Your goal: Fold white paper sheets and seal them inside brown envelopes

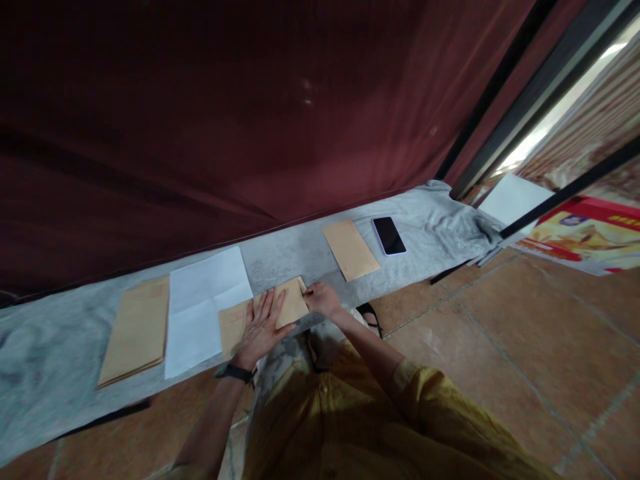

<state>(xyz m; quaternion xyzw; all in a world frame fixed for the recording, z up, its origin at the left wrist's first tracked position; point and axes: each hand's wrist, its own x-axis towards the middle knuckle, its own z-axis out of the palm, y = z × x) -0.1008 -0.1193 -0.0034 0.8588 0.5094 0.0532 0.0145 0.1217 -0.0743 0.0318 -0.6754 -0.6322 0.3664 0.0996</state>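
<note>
In the lower middle of the frame, a tan envelope (291, 308) lies on a long, narrow surface with a grey cloth (430, 220). The left hand (261, 333) rests flat on this envelope, and its fingers are spread apart; a dark band (236, 373) is around the wrist. The right hand (324, 299) is at the right end of the same envelope, with the fingers bent and gathered close (whether they pinch the edge or only press on it, I cannot tell). Just beside the envelope, toward the left of the frame, lies a white sheet (197, 327) with fold lines, and next to it, a small pile of tan envelopes (136, 327). Right of the centre there is another tan envelope (351, 251), and near it a phone (389, 236) with a dark screen. A dark red curtain (240, 133) fills the upper part.
</note>
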